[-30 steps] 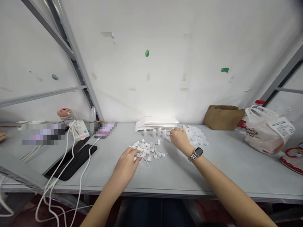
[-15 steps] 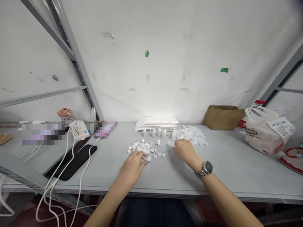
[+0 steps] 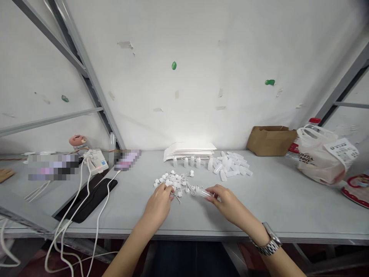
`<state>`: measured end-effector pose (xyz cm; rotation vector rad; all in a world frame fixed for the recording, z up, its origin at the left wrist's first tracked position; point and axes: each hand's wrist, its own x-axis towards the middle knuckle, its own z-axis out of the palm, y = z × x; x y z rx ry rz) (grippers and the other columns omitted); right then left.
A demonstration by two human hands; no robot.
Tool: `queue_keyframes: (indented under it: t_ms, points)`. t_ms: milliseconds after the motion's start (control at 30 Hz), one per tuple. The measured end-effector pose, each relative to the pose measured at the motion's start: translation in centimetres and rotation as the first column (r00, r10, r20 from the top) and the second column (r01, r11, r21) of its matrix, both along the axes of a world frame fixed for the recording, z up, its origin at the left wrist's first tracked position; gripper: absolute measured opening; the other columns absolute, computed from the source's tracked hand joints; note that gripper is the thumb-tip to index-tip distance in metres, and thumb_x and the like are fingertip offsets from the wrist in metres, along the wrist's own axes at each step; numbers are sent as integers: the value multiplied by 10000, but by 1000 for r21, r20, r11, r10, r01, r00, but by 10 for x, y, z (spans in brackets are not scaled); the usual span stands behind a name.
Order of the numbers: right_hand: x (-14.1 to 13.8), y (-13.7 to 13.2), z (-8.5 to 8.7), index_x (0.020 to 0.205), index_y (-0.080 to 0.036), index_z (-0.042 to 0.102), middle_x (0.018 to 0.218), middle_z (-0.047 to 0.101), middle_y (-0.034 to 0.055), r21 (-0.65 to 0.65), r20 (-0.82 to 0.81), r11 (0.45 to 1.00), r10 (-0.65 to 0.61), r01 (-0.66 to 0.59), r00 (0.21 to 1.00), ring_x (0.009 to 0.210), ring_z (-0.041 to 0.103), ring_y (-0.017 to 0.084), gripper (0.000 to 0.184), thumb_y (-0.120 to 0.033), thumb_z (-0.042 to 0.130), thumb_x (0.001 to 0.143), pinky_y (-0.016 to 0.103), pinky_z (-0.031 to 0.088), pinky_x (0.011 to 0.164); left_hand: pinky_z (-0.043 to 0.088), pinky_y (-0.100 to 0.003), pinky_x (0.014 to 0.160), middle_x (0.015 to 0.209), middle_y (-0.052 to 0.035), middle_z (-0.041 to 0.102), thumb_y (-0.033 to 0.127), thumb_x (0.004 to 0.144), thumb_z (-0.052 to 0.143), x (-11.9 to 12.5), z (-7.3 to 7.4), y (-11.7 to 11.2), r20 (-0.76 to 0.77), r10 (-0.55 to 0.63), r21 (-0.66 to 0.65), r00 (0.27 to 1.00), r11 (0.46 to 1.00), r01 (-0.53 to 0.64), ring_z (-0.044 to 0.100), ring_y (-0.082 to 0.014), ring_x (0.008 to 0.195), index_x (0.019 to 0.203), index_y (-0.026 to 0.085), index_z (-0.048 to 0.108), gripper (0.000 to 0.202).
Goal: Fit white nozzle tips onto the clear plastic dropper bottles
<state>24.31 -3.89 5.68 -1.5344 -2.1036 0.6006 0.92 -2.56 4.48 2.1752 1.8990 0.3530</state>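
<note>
A small translucent plastic bottle [image 3: 205, 193] lies sideways between the thumb and fingers of my right hand [image 3: 227, 201], held just above the table. My left hand [image 3: 159, 202] is at the near edge of a pile of white caps with loop ties [image 3: 173, 179]. Its thumb and fingers are pinched together, and what they hold, if anything, is hidden. Behind the caps stands a row of small capped bottles [image 3: 192, 162]. A heap of loose translucent bottles [image 3: 232, 164] lies to the right of that row.
White padded envelopes [image 3: 191, 148] lie by the wall. To the right are an open brown paper bag [image 3: 271, 141] and a white plastic bag [image 3: 319, 161]. On the left are a power strip [image 3: 96, 161], white cables [image 3: 99, 215] and a black pouch [image 3: 95, 200].
My right hand has come back from the bottle heap toward me, bringing a bottle near the caps. The left hand stays at the cap pile, its fingers drawn closer together.
</note>
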Motion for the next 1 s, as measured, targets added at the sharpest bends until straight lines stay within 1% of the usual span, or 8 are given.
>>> queue_keyframes:
  t_ms: [167,333,433,500,667,767,867,1000]
  points:
    - [-6,-4,-3,956,-188,651,929,631,69,-22,54,999,51,-50,997,814,572,199,227,-231,441,882,326,423,749,420,-301,755,958,-56,573,203,803,510,-2,1,-1,-6,4,-25,1000,1000,-5,553,-218,979,856,208,592,97]
    - [-9,-6,-2,964,-190,650,942,640,67,-44,94,997,71,-67,993,819,570,204,224,-184,446,873,329,418,763,415,-305,734,907,-65,581,145,801,468,-5,3,-1,3,7,-32,1000,999,-7,566,-221,923,767,193,576,123]
    - [-9,-7,-2,965,-195,650,943,645,64,-47,92,996,80,-76,993,826,573,203,227,-168,446,871,324,418,763,416,-286,720,873,-42,589,101,777,477,-6,4,-1,30,7,-14,1000,1000,-7,574,-196,868,794,202,560,132]
    - [-9,-8,-2,968,-197,650,944,645,61,-45,84,996,83,-79,993,838,575,203,225,-168,449,871,322,416,771,421,-287,714,874,-35,590,119,773,502,-5,5,-1,55,20,15,998,1000,-21,573,-195,862,862,203,546,131]
    - [-10,-8,-2,978,-195,652,942,637,59,-58,59,994,97,-94,993,838,575,196,227,-172,452,874,307,417,765,441,-329,749,976,-63,565,282,844,470,2,2,2,118,46,130,992,990,-61,558,-225,923,967,200,543,164]
    - [-11,-8,-4,997,-190,650,958,621,65,-78,50,992,102,-98,994,845,568,195,244,-167,440,874,305,418,771,437,-340,787,972,-67,559,260,849,465,6,-6,6,141,26,197,990,979,-53,539,-237,960,917,200,582,148]
    - [-12,-8,-7,988,-175,651,963,609,72,-92,63,991,105,-99,992,846,565,192,263,-119,432,854,304,416,776,442,-348,779,921,-71,569,196,840,461,7,-13,10,163,11,251,987,966,-52,537,-244,938,835,196,606,145]
    - [-11,-6,-9,979,-175,643,959,604,68,-79,70,992,109,-103,992,830,562,190,268,-97,430,836,303,419,764,431,-365,820,866,-61,591,174,831,473,4,-16,13,215,-5,308,976,949,-63,538,-239,911,746,201,607,160]
